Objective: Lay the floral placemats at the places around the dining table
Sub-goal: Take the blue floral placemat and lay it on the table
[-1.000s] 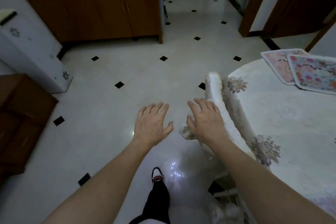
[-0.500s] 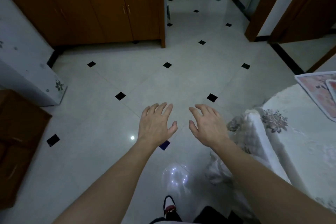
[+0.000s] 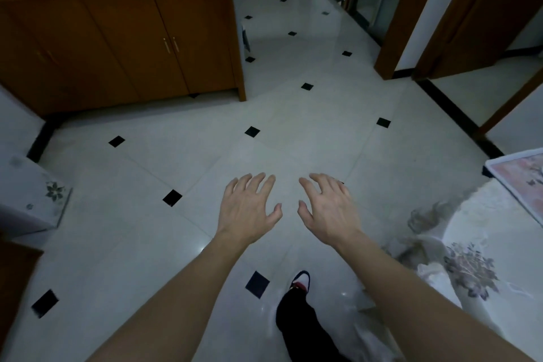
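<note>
My left hand (image 3: 249, 209) and my right hand (image 3: 329, 209) hover side by side over the tiled floor, palms down, fingers spread, holding nothing. At the far right edge lies one pink floral placemat (image 3: 521, 182) on the dining table (image 3: 484, 229), which wears a white lace cloth with grey flower embroidery. Only a corner of the table and part of that mat show. Both hands are well left of the table and touch nothing.
A wooden cabinet (image 3: 123, 44) stands at the back left. A white floral-printed box (image 3: 32, 200) sits at the left edge. Wooden door frames (image 3: 402, 23) stand at the back right. My foot in a dark trouser leg (image 3: 299, 303) is on the pale floor below my hands.
The view has swung left and away from the table: the table and mats have slid to the right edge, and my right hand has left the covered chair back it rested on.
</note>
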`<control>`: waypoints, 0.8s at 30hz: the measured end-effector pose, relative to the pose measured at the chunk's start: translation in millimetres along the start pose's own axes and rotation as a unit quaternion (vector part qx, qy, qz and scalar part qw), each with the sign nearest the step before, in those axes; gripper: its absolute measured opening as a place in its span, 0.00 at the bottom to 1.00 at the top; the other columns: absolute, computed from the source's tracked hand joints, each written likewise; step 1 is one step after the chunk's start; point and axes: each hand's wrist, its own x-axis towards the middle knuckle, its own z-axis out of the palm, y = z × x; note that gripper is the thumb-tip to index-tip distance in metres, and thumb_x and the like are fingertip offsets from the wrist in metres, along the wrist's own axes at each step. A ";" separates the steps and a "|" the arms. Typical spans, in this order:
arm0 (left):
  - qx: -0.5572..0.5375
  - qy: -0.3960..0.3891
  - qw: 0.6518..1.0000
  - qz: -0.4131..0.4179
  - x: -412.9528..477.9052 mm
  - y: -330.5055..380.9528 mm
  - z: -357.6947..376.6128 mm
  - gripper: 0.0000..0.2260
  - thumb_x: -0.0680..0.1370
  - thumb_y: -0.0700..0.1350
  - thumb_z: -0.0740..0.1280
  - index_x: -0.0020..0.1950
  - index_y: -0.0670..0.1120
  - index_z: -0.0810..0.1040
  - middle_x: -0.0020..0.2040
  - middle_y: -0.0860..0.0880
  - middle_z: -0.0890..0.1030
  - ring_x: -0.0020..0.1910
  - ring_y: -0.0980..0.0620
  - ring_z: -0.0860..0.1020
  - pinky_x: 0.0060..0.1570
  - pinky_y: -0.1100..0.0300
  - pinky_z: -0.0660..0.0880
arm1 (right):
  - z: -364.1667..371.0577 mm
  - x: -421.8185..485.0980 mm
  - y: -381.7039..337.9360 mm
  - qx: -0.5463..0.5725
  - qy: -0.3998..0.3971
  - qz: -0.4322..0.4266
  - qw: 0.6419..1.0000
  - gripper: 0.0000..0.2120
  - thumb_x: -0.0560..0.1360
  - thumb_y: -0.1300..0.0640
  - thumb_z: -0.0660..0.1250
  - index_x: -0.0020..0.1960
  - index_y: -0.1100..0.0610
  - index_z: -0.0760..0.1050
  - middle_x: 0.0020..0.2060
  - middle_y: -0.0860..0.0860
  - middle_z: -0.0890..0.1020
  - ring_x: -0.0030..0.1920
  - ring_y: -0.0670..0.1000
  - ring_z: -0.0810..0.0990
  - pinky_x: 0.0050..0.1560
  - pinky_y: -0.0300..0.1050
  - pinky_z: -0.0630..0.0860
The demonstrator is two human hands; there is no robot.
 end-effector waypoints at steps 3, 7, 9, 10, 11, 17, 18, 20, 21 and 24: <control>0.000 -0.003 1.000 0.016 66.9 -1.0 15.3 0.28 0.74 0.62 0.57 0.69 0.49 0.74 0.65 0.47 0.79 0.64 0.45 0.76 0.64 0.46 0.71 | 12.6 54.7 31.8 0.001 0.008 0.020 1.000 0.23 0.75 0.46 0.56 0.65 0.55 0.75 0.62 0.56 0.79 0.63 0.57 0.76 0.62 0.54 0.72; 0.005 -0.037 0.999 0.028 150.0 8.6 31.0 0.29 0.75 0.63 0.55 0.71 0.50 0.72 0.67 0.48 0.77 0.65 0.45 0.75 0.65 0.46 0.70 | 19.4 120.3 77.8 0.012 0.002 0.050 0.999 0.24 0.75 0.45 0.55 0.65 0.55 0.75 0.62 0.56 0.79 0.63 0.57 0.76 0.63 0.55 0.72; 0.005 -0.043 0.998 0.041 187.9 18.3 36.0 0.30 0.75 0.63 0.54 0.71 0.50 0.72 0.68 0.48 0.77 0.66 0.45 0.74 0.66 0.46 0.69 | 18.2 145.0 101.1 0.011 0.007 0.064 0.998 0.24 0.75 0.45 0.56 0.65 0.55 0.75 0.62 0.56 0.79 0.63 0.57 0.76 0.63 0.55 0.72; 0.002 -0.041 0.998 0.047 206.2 23.7 38.2 0.29 0.75 0.63 0.54 0.71 0.50 0.72 0.68 0.48 0.77 0.66 0.45 0.74 0.66 0.46 0.69 | 17.5 156.0 113.0 0.009 0.012 0.071 0.997 0.23 0.75 0.46 0.57 0.65 0.55 0.75 0.62 0.56 0.79 0.63 0.57 0.76 0.63 0.55 0.72; -0.001 -0.040 0.998 0.053 224.2 29.2 40.3 0.29 0.75 0.63 0.54 0.71 0.50 0.72 0.68 0.48 0.77 0.66 0.45 0.75 0.66 0.46 0.69 | 16.7 166.7 125.1 0.009 0.017 0.079 0.997 0.23 0.75 0.46 0.59 0.65 0.55 0.75 0.62 0.56 0.79 0.63 0.57 0.76 0.63 0.55 0.72; -0.004 -0.037 0.995 0.094 310.7 61.2 50.0 0.29 0.75 0.63 0.56 0.72 0.50 0.71 0.68 0.49 0.76 0.67 0.45 0.74 0.67 0.47 0.69 | 16.9 213.1 188.4 -0.004 0.034 0.126 0.992 0.21 0.75 0.48 0.65 0.66 0.55 0.75 0.62 0.56 0.79 0.63 0.58 0.76 0.64 0.56 0.72; -0.004 -0.035 0.994 0.103 324.6 66.2 52.2 0.29 0.75 0.63 0.56 0.71 0.50 0.71 0.68 0.49 0.77 0.66 0.45 0.74 0.66 0.47 0.69 | 16.3 219.7 198.2 -0.006 0.037 0.134 0.990 0.22 0.75 0.48 0.65 0.66 0.55 0.75 0.63 0.56 0.79 0.64 0.57 0.76 0.64 0.56 0.72; -0.005 -0.033 0.992 0.120 353.1 76.7 57.5 0.28 0.75 0.63 0.57 0.71 0.51 0.72 0.68 0.49 0.77 0.66 0.46 0.74 0.66 0.47 0.70 | 15.8 232.1 218.3 -0.009 0.041 0.152 0.987 0.21 0.75 0.48 0.65 0.66 0.55 0.75 0.63 0.56 0.79 0.64 0.57 0.76 0.64 0.55 0.72; -0.005 -0.032 0.991 0.130 367.7 82.6 60.3 0.28 0.75 0.63 0.57 0.71 0.51 0.72 0.68 0.49 0.77 0.66 0.46 0.75 0.65 0.47 0.70 | 15.5 238.1 228.7 -0.011 0.043 0.162 0.986 0.21 0.75 0.48 0.65 0.66 0.55 0.75 0.62 0.56 0.79 0.64 0.57 0.76 0.64 0.56 0.72; -0.012 -0.032 0.987 0.160 415.3 103.2 68.7 0.29 0.75 0.63 0.55 0.72 0.51 0.71 0.68 0.49 0.77 0.66 0.46 0.74 0.66 0.47 0.70 | 15.1 259.4 262.5 -0.018 0.046 0.192 0.980 0.22 0.74 0.48 0.66 0.65 0.55 0.76 0.62 0.56 0.79 0.63 0.57 0.77 0.63 0.56 0.73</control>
